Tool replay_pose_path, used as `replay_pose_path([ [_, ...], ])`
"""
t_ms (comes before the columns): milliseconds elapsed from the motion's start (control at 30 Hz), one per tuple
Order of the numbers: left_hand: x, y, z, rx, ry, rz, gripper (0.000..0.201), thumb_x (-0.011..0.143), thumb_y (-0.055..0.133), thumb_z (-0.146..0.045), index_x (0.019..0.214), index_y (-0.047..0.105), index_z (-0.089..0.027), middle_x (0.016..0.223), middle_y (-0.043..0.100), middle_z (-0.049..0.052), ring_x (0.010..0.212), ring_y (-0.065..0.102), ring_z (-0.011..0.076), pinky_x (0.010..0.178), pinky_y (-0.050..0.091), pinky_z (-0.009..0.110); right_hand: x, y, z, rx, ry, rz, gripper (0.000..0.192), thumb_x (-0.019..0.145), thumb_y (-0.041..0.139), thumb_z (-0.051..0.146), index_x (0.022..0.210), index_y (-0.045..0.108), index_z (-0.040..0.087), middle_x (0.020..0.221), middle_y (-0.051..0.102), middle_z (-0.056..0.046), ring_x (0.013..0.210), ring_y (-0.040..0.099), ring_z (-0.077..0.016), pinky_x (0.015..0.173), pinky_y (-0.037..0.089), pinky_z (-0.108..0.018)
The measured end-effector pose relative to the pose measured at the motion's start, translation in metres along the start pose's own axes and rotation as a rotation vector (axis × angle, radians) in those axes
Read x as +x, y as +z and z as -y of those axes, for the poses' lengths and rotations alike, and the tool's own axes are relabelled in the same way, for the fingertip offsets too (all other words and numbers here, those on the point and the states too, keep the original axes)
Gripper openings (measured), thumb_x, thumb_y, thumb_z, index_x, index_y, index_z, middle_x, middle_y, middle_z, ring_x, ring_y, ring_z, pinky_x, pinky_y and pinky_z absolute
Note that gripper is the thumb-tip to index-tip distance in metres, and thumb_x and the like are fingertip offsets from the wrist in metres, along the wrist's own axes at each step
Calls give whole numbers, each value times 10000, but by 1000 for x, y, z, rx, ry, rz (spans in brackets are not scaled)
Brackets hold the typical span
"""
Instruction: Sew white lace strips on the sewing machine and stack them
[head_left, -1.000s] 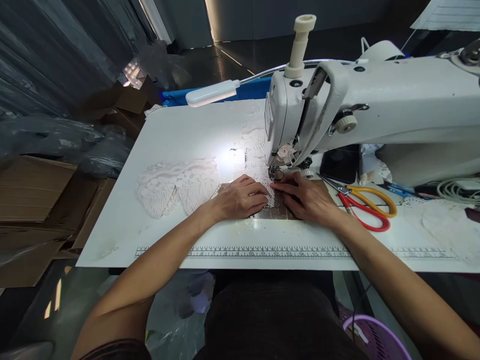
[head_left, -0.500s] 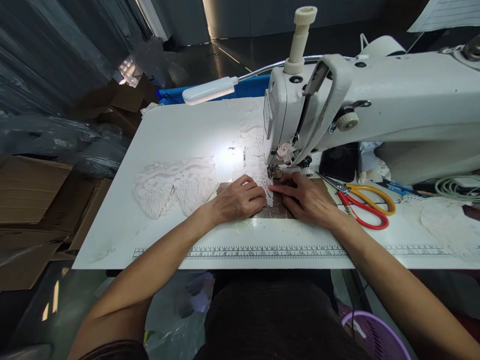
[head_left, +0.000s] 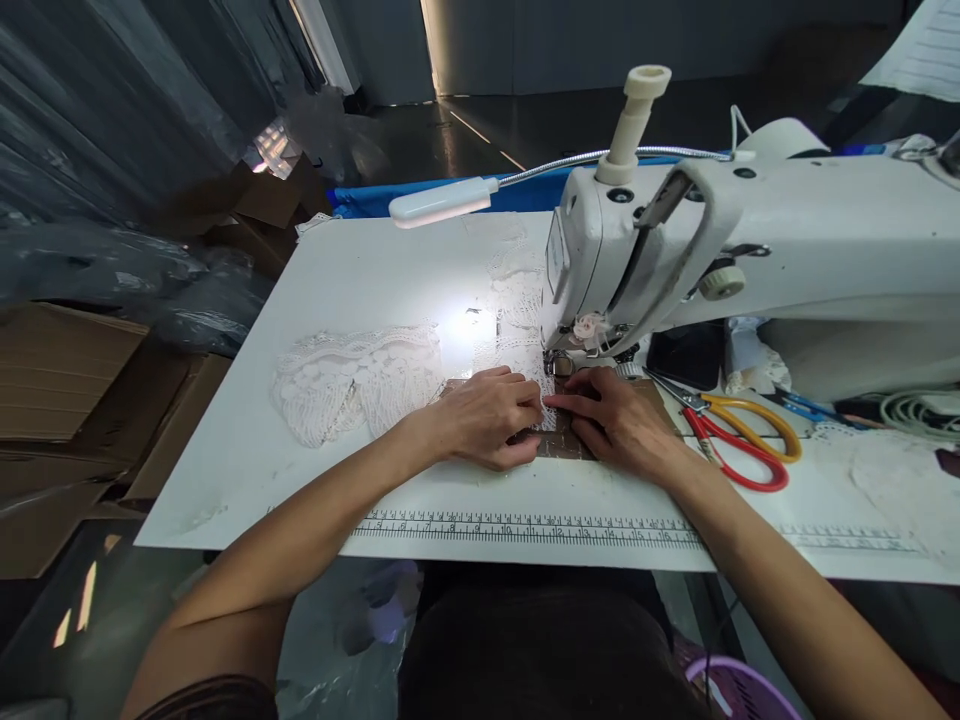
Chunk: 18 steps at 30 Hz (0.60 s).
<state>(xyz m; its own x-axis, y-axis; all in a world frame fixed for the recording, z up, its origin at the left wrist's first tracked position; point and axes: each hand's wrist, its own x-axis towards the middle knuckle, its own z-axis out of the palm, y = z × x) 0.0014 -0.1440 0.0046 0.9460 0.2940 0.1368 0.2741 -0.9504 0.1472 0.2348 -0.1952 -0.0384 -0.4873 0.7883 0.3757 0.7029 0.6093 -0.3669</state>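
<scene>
A white sewing machine [head_left: 750, 240] stands on a white table [head_left: 360, 270]. White lace trim [head_left: 360, 375] runs from a heap on the left to the presser foot [head_left: 556, 362] and on behind the machine. My left hand [head_left: 487, 415] presses flat on the lace just left of the foot, fingers together. My right hand [head_left: 619, 420] lies right of it, fingertips pinching the lace edge in front of the needle. A brown plate [head_left: 566, 445] shows under both hands.
Red and yellow handled scissors [head_left: 739, 440] lie right of my right hand. A gooseneck lamp [head_left: 442, 200] lights the needle area. A ruler strip [head_left: 525, 527] lines the table's front edge. Cardboard boxes [head_left: 67, 400] stand at left; a purple basket [head_left: 742, 690] below right.
Both hands have stayed on the lace at the presser foot, barely shifting. The view has moved slightly right and down.
</scene>
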Motion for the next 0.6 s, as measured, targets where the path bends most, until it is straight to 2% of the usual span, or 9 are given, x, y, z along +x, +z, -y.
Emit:
replay_pose_path([
  [200,-4,2,-5,65,-69,18,267,926,498,-293,1007,690,-127,1027,637,106,812,578,196,807,471,356,5,0,6,-115,71,23,377,914,472,185,1202,713,219,1059,611,-150,961,603,-284,715,546,-390],
  [467,-3,3,-5,90,-118,20,333,943,468,-320,1125,648,-107,1116,606,128,858,566,221,854,440,397,12,1,10,-304,176,81,417,926,441,249,1267,679,220,1087,622,-169,829,624,-278,496,424,-297],
  [533,-2,4,-5,101,-126,23,354,945,459,-325,1143,638,-92,1119,604,134,858,564,225,854,437,404,11,0,10,-291,168,75,420,927,438,249,1274,673,222,1092,622,-171,834,624,-280,493,432,-297],
  [600,-2,6,-5,106,-128,24,372,951,447,-330,1155,630,-79,1123,603,139,872,565,233,855,434,409,10,-2,9,-229,124,62,413,929,440,230,1265,678,216,1096,623,-168,866,623,-274,560,492,-317],
])
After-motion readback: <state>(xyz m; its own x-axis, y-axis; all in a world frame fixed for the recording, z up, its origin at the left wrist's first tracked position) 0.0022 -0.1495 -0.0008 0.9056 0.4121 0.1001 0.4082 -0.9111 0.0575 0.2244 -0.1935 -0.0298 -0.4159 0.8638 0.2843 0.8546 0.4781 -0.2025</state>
